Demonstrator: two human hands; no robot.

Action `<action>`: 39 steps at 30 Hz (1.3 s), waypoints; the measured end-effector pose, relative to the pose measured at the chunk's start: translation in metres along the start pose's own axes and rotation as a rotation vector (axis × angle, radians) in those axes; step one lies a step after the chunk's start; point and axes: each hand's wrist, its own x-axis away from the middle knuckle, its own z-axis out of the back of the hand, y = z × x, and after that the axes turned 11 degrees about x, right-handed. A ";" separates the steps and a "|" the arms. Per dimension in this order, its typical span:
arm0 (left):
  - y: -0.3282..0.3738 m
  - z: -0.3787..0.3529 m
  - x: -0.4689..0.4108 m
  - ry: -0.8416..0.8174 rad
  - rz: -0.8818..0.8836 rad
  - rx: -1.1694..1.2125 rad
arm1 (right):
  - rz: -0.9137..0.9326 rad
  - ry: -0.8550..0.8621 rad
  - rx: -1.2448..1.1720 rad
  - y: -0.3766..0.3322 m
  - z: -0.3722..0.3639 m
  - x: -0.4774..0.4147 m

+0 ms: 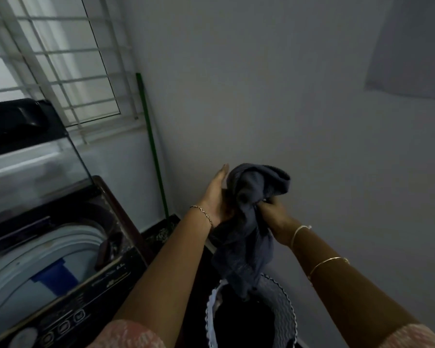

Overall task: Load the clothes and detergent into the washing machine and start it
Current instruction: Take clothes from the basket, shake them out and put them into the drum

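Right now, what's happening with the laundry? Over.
Right hand gripping the dark garment, left hand open against it. Garment lifted above the laundry basket. Washing machine lid up, nothing blocking the drum.

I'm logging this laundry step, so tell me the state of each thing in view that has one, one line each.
Washer lid: open, tilted up.
Drum: uncovered, no clothes visible in the part shown.
Garment: lifted, bunched, hanging over the basket.
Basket: open; inside too dark to tell.
Left hand: open, flat against the garment.
Right hand: closed on the garment.
Green pole: leaning in the corner.
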 end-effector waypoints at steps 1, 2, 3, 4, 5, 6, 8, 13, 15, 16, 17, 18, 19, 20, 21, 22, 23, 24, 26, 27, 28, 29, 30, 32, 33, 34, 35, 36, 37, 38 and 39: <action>0.000 0.008 -0.006 0.022 -0.053 -0.034 | -0.013 0.028 -0.021 0.000 0.000 -0.004; 0.001 0.012 -0.005 0.062 -0.130 -0.063 | -0.023 0.048 -0.053 -0.001 0.000 -0.007; 0.003 0.021 -0.009 0.100 -0.208 -0.114 | -0.031 0.064 -0.083 -0.001 0.002 -0.010; 0.004 0.029 -0.010 0.102 -0.246 -0.177 | -0.041 0.082 -0.102 -0.002 0.003 -0.012; 0.003 0.040 -0.012 0.085 -0.256 -0.273 | -0.049 0.092 -0.125 -0.004 0.003 -0.014; 0.001 0.049 -0.011 0.064 -0.245 -0.360 | -0.058 0.099 -0.136 -0.006 0.004 -0.015; -0.009 0.067 -0.012 0.000 -0.211 -0.482 | -0.096 0.119 -0.133 -0.009 0.002 -0.018; -0.042 0.067 -0.013 -0.105 -0.190 -0.842 | -0.221 0.138 -0.210 -0.010 -0.009 -0.027; -0.051 0.064 -0.014 -0.025 -0.231 -1.111 | -0.309 0.188 -0.204 -0.008 -0.011 -0.033; -0.056 0.064 -0.013 -0.032 -0.262 -1.216 | -0.344 0.210 -0.205 -0.004 -0.011 -0.038; -0.061 0.065 -0.011 -0.036 -0.309 -1.309 | -0.360 0.226 -0.208 0.000 -0.010 -0.042; -0.066 0.065 -0.009 -0.035 -0.369 -1.383 | -0.374 0.217 -0.189 0.001 -0.010 -0.043; -0.068 0.065 -0.007 -0.015 -0.425 -1.422 | -0.369 0.219 -0.174 0.000 -0.010 -0.041; -0.069 0.066 -0.009 0.005 -0.472 -1.423 | -0.362 0.210 -0.157 -0.002 -0.011 -0.039; -0.066 0.066 -0.011 0.022 -0.508 -1.392 | -0.339 0.162 -0.140 -0.006 -0.011 -0.035; -0.062 0.065 -0.013 0.032 -0.542 -1.343 | -0.331 0.092 -0.115 -0.010 -0.011 -0.030; -0.056 0.063 -0.014 0.033 -0.576 -1.300 | -0.319 0.029 -0.072 -0.014 -0.010 -0.025; -0.050 0.062 -0.015 0.025 -0.614 -1.279 | -0.304 -0.026 -0.006 -0.017 -0.008 -0.022; -0.038 0.058 -0.017 0.001 -0.648 -1.290 | -0.252 -0.113 0.157 -0.030 -0.004 -0.015; -0.032 0.057 -0.018 -0.006 -0.652 -1.293 | -0.221 -0.138 0.219 -0.035 -0.001 -0.013; -0.027 0.058 -0.021 -0.010 -0.661 -1.280 | -0.193 -0.157 0.248 -0.039 0.001 -0.013; -0.023 0.057 -0.023 -0.003 -0.678 -1.266 | -0.173 -0.172 0.256 -0.042 0.002 -0.014; -0.020 0.056 -0.024 0.017 -0.704 -1.251 | -0.156 -0.176 0.259 -0.045 0.003 -0.013; -0.014 0.050 -0.025 0.117 -0.738 -1.202 | -0.095 -0.155 0.224 -0.046 0.002 -0.014; -0.010 0.046 -0.024 0.192 -0.752 -1.173 | -0.050 -0.111 0.171 -0.046 0.001 -0.015; -0.007 0.043 -0.024 0.273 -0.773 -1.139 | -0.010 -0.039 0.099 -0.044 -0.001 -0.013; -0.005 0.040 -0.023 0.356 -0.784 -1.082 | 0.009 0.036 0.012 -0.041 -0.002 -0.010; -0.003 0.039 -0.021 0.426 -0.787 -1.001 | 0.010 0.095 -0.065 -0.036 -0.002 -0.006; 0.000 0.038 -0.019 0.479 -0.773 -0.897 | -0.009 0.126 -0.124 -0.027 -0.002 -0.002; 0.003 0.039 -0.018 0.515 -0.748 -0.788 | -0.036 0.111 -0.154 -0.018 -0.001 0.002; 0.006 0.039 -0.016 0.531 -0.716 -0.682 | -0.053 0.060 -0.176 -0.009 -0.001 0.006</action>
